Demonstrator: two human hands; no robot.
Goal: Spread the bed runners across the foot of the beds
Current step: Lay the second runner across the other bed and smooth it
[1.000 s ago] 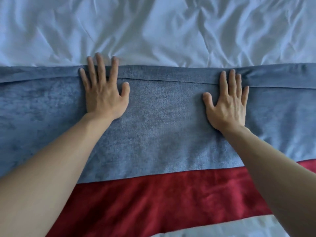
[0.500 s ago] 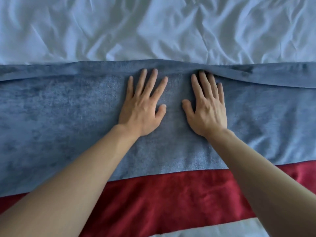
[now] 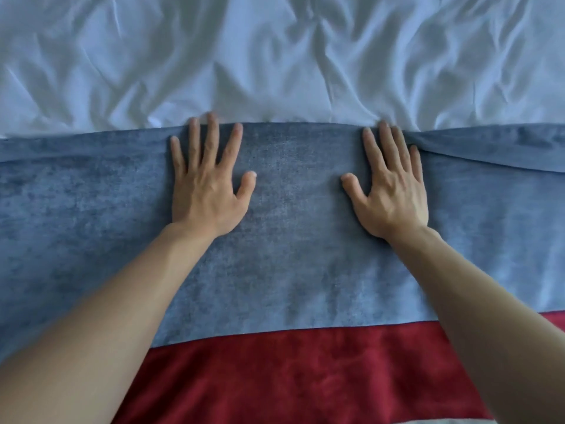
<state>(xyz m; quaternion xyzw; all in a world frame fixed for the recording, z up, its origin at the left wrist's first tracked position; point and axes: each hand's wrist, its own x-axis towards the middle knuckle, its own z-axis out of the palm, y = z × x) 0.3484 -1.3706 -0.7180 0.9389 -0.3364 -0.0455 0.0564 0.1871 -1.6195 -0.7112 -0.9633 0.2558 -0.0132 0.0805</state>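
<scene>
A blue-grey velvety bed runner [image 3: 293,246] lies across the white bed, spanning the whole width of the view. A dark red runner [image 3: 305,377] lies just below it, partly overlapped by the blue one. My left hand [image 3: 208,188] presses flat on the blue runner, fingers spread, fingertips at its far edge. My right hand [image 3: 391,191] also presses flat, fingers straight, its fingertips on the far edge. To the right of that hand the runner's far edge is still folded over [image 3: 495,148].
Wrinkled white bedding [image 3: 275,56] fills the upper part of the view beyond the runners. A strip of white bedding [image 3: 458,421] shows at the bottom right below the red runner.
Both hands slid apart from the middle and pushed toward the far edge. The folded-over edge between them has been flattened; the fold remains only to the right.
</scene>
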